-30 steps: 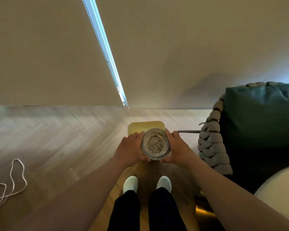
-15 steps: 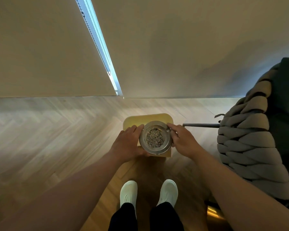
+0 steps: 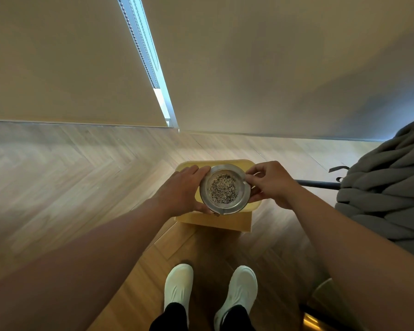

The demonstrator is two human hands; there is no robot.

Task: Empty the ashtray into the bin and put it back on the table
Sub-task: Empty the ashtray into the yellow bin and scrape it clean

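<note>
A round metal ashtray point(image 3: 225, 189) holds a heap of grey-brown ash in its bowl and is level. My left hand point(image 3: 183, 191) grips its left rim, and my right hand point(image 3: 270, 183) pinches its right rim with fingers and thumb. I hold the ashtray directly over a yellow bin point(image 3: 227, 220) that stands on the wooden floor. The bin's opening is mostly hidden behind the ashtray and my hands. No table is in view.
A chair with a chunky grey knitted throw point(image 3: 385, 197) stands at the right, with a dark bar point(image 3: 318, 183) reaching toward the bin. My white shoes point(image 3: 178, 287) are just before the bin. Beige blinds point(image 3: 273, 63) hang behind, with open herringbone floor to the left.
I have stepped closer to the bin, and the ashtray now sits over it. The view has swung left, so the chair shows less. Both hands have kept their hold.
</note>
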